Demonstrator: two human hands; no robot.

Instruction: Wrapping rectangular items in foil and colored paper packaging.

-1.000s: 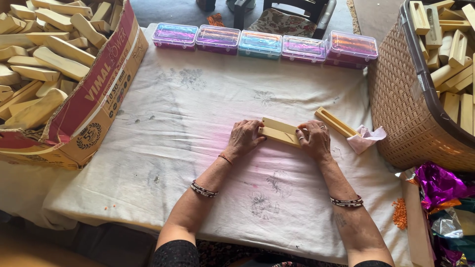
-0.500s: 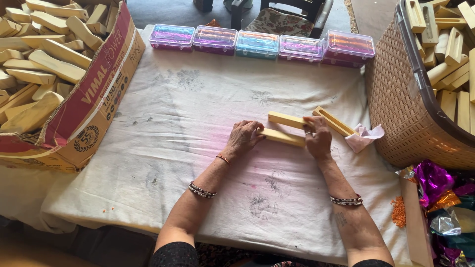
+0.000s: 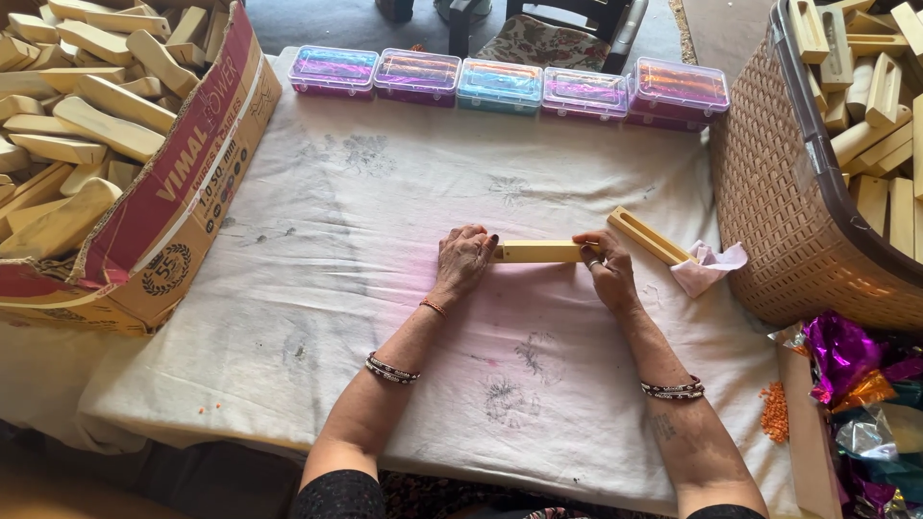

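A pale wooden block (image 3: 538, 252) lies flat on the white cloth (image 3: 385, 202) between my hands. My left hand (image 3: 463, 264) presses on its left end, fingers spread over the cloth. My right hand (image 3: 608, 272) grips its right end. A second, slotted wooden piece (image 3: 650, 235) lies slanted just beyond my right hand, beside a crumpled pink-white cloth scrap (image 3: 709, 266).
A cardboard box (image 3: 173, 211) full of wooden pieces stands at the left. A woven basket (image 3: 788, 211) with more wooden pieces stands at the right. Several small clear plastic cases (image 3: 500, 82) line the far edge. Shiny wrappers (image 3: 856, 375) and orange beads (image 3: 775, 411) lie at lower right.
The two wooden pieces held together a second ago have come apart. One piece now lies level between my hands, turned from a slant to horizontal; the slotted piece rests to the right.
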